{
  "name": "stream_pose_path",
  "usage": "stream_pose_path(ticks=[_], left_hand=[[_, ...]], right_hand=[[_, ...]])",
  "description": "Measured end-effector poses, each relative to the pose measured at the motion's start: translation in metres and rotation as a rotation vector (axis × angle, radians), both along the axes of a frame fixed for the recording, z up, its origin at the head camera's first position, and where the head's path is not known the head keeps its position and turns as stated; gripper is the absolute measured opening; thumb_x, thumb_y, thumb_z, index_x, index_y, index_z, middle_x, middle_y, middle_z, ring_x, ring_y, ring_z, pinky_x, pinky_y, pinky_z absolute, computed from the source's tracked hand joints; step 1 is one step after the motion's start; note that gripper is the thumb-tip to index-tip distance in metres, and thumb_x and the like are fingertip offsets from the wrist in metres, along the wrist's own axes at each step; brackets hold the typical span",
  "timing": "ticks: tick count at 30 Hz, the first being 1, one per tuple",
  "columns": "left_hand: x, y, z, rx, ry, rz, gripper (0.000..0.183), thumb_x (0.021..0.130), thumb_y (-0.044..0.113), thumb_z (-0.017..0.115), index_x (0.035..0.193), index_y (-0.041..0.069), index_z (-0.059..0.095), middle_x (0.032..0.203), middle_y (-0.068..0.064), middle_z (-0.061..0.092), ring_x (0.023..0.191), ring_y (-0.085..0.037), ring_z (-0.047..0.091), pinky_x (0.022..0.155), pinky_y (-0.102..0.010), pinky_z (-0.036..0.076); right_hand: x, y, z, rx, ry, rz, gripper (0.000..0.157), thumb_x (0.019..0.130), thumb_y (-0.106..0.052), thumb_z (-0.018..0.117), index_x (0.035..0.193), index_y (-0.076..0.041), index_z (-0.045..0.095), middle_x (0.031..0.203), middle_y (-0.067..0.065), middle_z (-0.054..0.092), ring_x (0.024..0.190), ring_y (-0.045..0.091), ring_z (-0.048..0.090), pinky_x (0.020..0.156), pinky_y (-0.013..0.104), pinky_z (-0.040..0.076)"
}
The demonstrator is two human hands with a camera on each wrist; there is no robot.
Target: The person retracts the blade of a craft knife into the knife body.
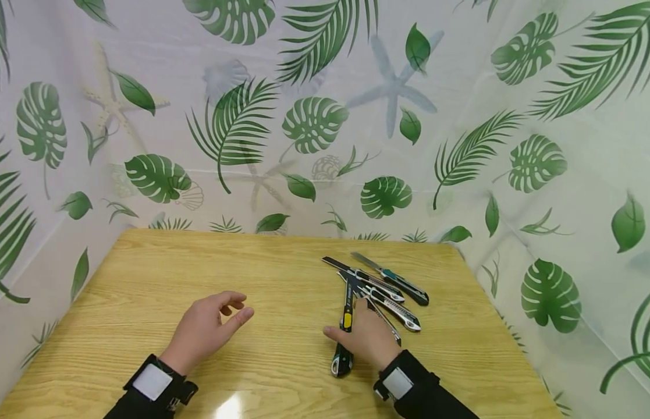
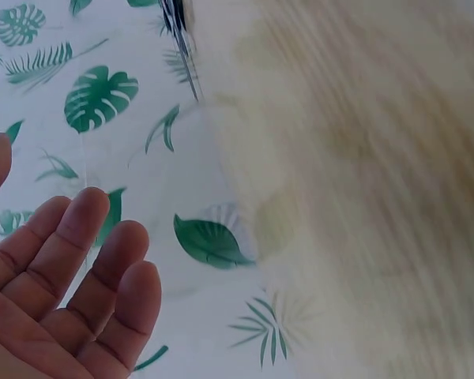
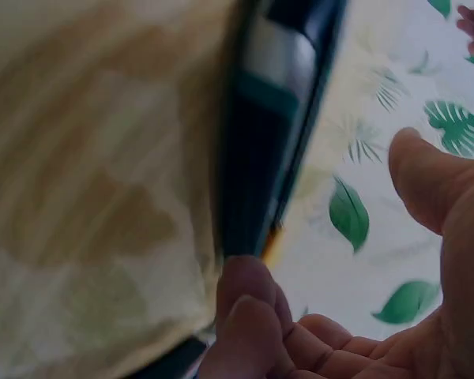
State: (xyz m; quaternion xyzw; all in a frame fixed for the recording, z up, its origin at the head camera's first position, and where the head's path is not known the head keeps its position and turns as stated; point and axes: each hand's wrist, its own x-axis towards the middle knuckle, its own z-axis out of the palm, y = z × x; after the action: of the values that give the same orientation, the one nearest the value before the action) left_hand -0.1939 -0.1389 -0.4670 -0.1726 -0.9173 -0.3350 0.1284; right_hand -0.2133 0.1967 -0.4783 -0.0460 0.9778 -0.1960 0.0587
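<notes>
Several utility knives lie in a loose cluster on the right half of the wooden table. Nearest my right hand [image 1: 370, 334] is a black utility knife [image 1: 348, 343] with a yellow slider, pointing away from me. In the right wrist view its dark handle [image 3: 261, 158] looms large and blurred; my fingertips [image 3: 249, 288] are right at its side, and the thumb [image 3: 426, 174] stands well apart from it. My left hand [image 1: 205, 326] hovers over the table to the left, holding nothing, its fingers [image 2: 87, 225] loosely bent.
Behind the near knife lie a silver-handled utility knife [image 1: 398, 308], a black and silver one [image 1: 379, 284] and a teal and black one [image 1: 405, 285]. The wooden table [image 1: 225, 262] meets leaf-printed sheeting [image 1: 314, 203] at the back and sides.
</notes>
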Motion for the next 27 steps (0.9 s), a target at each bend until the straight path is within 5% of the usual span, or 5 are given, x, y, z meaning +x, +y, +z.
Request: stream_pose_path(ticks=[6, 13, 20, 27], left_hand=[[0.007, 0.014, -0.006, 0.02, -0.052, -0.027, 0.041, 0.094, 0.052, 0.063, 0.114, 0.017, 0.071, 0.095, 0.007, 0.069, 0.083, -0.015, 0.062, 0.067, -0.036, 0.053], [0.012, 0.024, -0.006, 0.066, -0.086, -0.067, 0.047, 0.092, 0.058, 0.06, 0.113, 0.019, 0.072, 0.095, 0.011, 0.069, 0.083, -0.011, 0.061, 0.068, -0.034, 0.053], [0.018, 0.035, -0.007, 0.174, -0.138, -0.121, 0.035, 0.094, 0.052, 0.062, 0.111, 0.023, 0.07, 0.091, 0.017, 0.066, 0.079, -0.002, 0.059, 0.068, -0.031, 0.054], [0.019, 0.054, -0.009, 0.33, -0.293, -0.137, 0.042, 0.093, 0.054, 0.061, 0.119, 0.022, 0.068, 0.094, 0.014, 0.068, 0.08, -0.004, 0.061, 0.07, -0.031, 0.054]], right_hand=[[0.0, -0.007, -0.009, 0.052, -0.002, 0.0, 0.106, 0.079, -0.05, 0.079, 0.145, 0.016, 0.029, 0.109, 0.027, 0.064, 0.089, 0.028, 0.064, 0.071, 0.041, 0.055], [-0.001, -0.005, -0.012, -0.029, -0.026, 0.007, 0.078, 0.077, -0.027, 0.079, 0.132, 0.012, 0.039, 0.063, 0.007, 0.06, 0.05, 0.015, 0.052, 0.044, 0.03, 0.041], [0.005, -0.003, 0.0, -0.246, -0.025, 0.058, 0.061, 0.08, -0.025, 0.075, 0.129, 0.0, 0.048, 0.094, 0.005, 0.061, 0.064, 0.014, 0.052, 0.059, 0.033, 0.047], [0.025, -0.019, 0.026, -0.429, 0.063, 0.185, 0.048, 0.086, -0.02, 0.073, 0.129, -0.008, 0.052, 0.105, 0.002, 0.059, 0.065, 0.014, 0.056, 0.058, 0.03, 0.049]])
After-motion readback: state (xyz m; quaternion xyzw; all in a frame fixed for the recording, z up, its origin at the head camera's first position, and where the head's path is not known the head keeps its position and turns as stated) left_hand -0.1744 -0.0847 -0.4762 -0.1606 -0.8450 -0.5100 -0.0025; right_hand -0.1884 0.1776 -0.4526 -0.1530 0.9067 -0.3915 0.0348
